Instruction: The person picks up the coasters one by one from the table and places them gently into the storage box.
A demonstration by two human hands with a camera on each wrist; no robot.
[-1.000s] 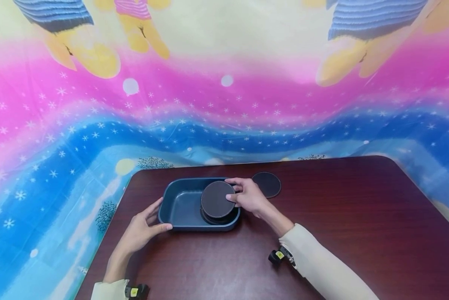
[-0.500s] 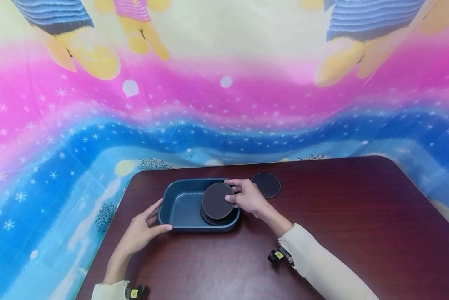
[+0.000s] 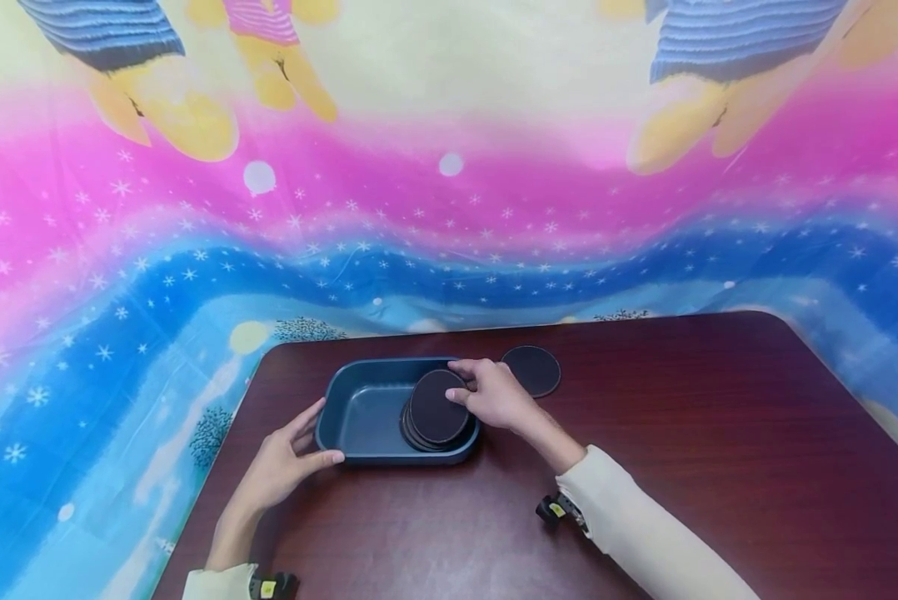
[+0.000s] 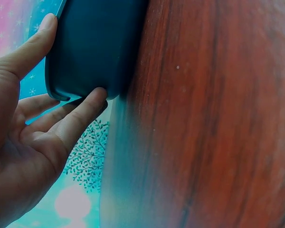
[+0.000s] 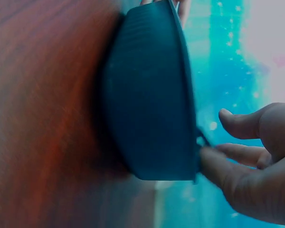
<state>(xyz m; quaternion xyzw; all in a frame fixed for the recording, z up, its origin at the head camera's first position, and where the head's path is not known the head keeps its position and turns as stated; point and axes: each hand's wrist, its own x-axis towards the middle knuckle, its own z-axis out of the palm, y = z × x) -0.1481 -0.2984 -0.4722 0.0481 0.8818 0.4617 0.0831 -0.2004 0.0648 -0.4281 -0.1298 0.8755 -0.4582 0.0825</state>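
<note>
A dark blue-grey rectangular dish (image 3: 366, 457) with rounded corners stands on the table. My left hand (image 3: 280, 462) holds its left end, thumb at the front corner and fingers along the end wall. Inside, at the right, lies a stack of round dark coasters (image 3: 413, 435). The top coaster (image 3: 437, 407) leans tilted on that stack, its right edge by my right hand (image 3: 497, 393). In the right wrist view, the right thumb (image 5: 232, 124) stands apart from the coaster's edge, while a finger touches near the dish rim. The lower coasters are mostly hidden.
Another round dark coaster (image 3: 533, 371) lies flat on the table behind the right hand. The dark red-brown wooden table (image 3: 704, 433) has rounded far corners. A colourful printed cloth (image 3: 449, 242) hangs behind its far edge.
The top coaster has shifted slightly right and down and leans more, and the right thumb has moved a little left at its edge. The left hand and dish have stayed in place.
</note>
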